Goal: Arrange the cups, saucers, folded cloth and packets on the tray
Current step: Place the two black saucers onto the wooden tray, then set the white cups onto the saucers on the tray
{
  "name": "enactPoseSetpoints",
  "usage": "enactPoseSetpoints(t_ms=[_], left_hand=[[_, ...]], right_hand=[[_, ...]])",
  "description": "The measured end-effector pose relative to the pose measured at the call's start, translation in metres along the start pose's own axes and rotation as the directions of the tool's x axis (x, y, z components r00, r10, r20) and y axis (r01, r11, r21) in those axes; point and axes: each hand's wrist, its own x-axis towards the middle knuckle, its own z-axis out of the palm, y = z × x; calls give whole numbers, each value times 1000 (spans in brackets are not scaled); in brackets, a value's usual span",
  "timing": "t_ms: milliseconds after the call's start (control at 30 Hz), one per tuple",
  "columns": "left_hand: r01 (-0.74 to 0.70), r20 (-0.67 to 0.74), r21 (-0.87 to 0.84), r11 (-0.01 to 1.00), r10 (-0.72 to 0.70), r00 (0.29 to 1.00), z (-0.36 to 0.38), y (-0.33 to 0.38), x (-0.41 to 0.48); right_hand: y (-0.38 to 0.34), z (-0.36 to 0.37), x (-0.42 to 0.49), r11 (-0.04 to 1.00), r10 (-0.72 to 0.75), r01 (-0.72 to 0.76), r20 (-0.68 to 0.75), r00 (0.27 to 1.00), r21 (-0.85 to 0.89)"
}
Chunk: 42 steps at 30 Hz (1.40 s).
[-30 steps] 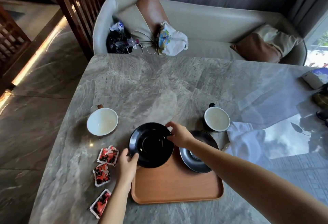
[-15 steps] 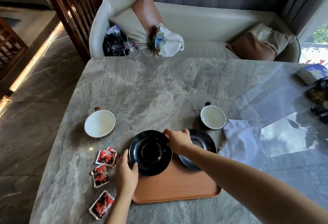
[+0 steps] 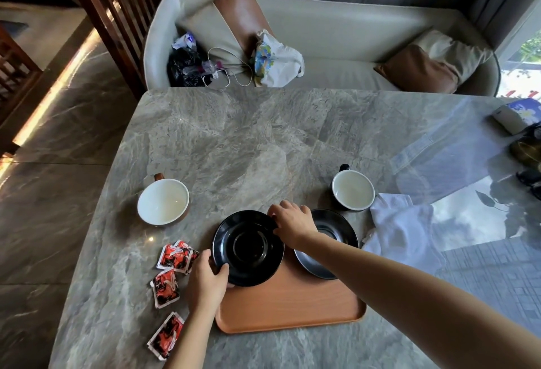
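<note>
Saucer [image 3: 248, 247] between 2 hands, gripped.

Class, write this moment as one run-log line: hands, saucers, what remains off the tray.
left hand: holds left saucer | right hand: same saucer's far rim | right saucer: on tray | off tray: cups, cloth, packets

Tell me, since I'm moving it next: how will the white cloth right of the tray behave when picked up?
The white cloth lies rumpled in soft folds, so it is probably floppy and will sag and unfold from a one-point grip. It looks thin, so likely light. Pushed across the table, it would probably bunch rather than slide.
</note>
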Motion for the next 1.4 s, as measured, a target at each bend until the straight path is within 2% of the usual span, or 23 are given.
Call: enactPoseSetpoints(t_ms=[67, 300, 533, 633, 733, 800, 900, 1033, 1167, 1267, 1400], left_hand=[[-18, -4, 9, 1000, 18, 1000, 0, -2, 1], [-45, -33, 25, 999, 46, 998, 1, -2, 2], [7, -9, 34, 999, -6, 1000, -4, 1, -4], [13, -56, 70, 997, -9, 998, -9, 4, -6], [-42, -122, 75, 996, 51, 991, -10, 12, -11], [-122, -153, 119, 985, 139, 978, -7, 21, -15], [-260, -120, 173, 950, 282, 952, 6, 43, -19], [-415, 4, 243, 877, 427, 904, 36, 79, -23], [-507, 137, 144, 850, 490, 861, 71, 120, -22], [-514, 220, 41, 857, 494, 841, 101, 156, -22], [-425, 270, -64, 903, 426, 864, 140, 198, -13]], right_hand=[[0, 1, -1, 1000, -7, 6, -30, 1000, -24], [-2, -5, 2, 998, -4, 5, 17, 1000, -66], [-2, -1, -1, 999, 7, -7, -3, 1000, -35], [-3, -4, -6, 999, 10, -9, -20, 1000, 42], [1, -10, -18, 990, -52, 71, -153, 987, 118], [8, -13, -31, 981, -90, 134, -278, 956, 143], [29, -19, -49, 977, -105, 174, -431, 896, 125], [71, -36, -63, 982, 55, 60, -579, 813, 177], [122, -48, -67, 905, 282, -11, -580, 764, 425], [150, -47, -61, 774, 424, -24, -489, 762, 633], [167, -42, -47, 558, 564, -140, -250, 787, 818]])
